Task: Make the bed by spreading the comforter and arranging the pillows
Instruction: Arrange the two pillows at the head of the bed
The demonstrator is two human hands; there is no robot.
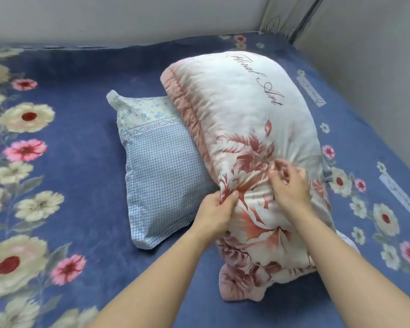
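Observation:
A folded white comforter [237, 110] with pink-red leaf print and a pink border lies bundled on the bed, right of centre. It partly overlaps a blue checked pillow [161, 181] with a floral end, which lies to its left. My left hand [217, 209] pinches a fold of the comforter's near left side. Over the top of the bundle, my right hand [288, 185] has its fingers curled into the bunched fabric. A second blue pillow corner [327, 172] peeks out at the comforter's right edge.
The bed is covered by a dark blue sheet [85, 143] with large cream and pink flowers. White walls [369, 74] close it in at the back and right, meeting in a corner at the top right. Open sheet lies to the left.

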